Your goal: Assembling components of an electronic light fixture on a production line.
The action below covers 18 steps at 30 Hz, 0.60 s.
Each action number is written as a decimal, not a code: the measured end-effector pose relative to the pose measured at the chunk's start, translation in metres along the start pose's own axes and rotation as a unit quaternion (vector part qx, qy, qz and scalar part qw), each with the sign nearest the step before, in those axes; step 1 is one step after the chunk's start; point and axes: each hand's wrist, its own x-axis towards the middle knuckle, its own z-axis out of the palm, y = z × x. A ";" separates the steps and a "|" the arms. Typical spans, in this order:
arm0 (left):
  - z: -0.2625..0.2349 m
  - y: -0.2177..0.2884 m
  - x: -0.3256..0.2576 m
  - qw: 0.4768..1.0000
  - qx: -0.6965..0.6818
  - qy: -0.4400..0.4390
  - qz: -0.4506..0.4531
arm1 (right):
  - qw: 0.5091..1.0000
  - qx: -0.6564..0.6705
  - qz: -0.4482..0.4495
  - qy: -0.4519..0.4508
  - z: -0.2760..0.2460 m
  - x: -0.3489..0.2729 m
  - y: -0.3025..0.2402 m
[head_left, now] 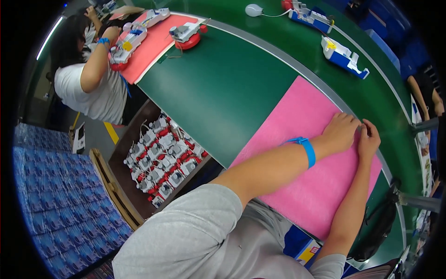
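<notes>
Both my hands are close together over the far right edge of the pink mat, beside the metal rail of the green belt. My left hand, with a blue band at its wrist, is back-up with fingers curled down; anything under them is hidden. Right beside it, my right hand has its fingers loosely bent and a little apart, and no object shows in it. On the belt beyond lies a blue and white toy-like plastic body with a yellow part inside.
A brown bin at left holds several red, white and grey assemblies. Another person works at a red mat. More assemblies and a pale, mouse-like object lie on the belt. A black bag sits at right.
</notes>
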 end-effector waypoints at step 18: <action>-0.013 0.072 0.014 0.979 -0.164 0.119 0.006 | 0.974 0.200 0.069 -0.080 -0.018 -0.002 0.053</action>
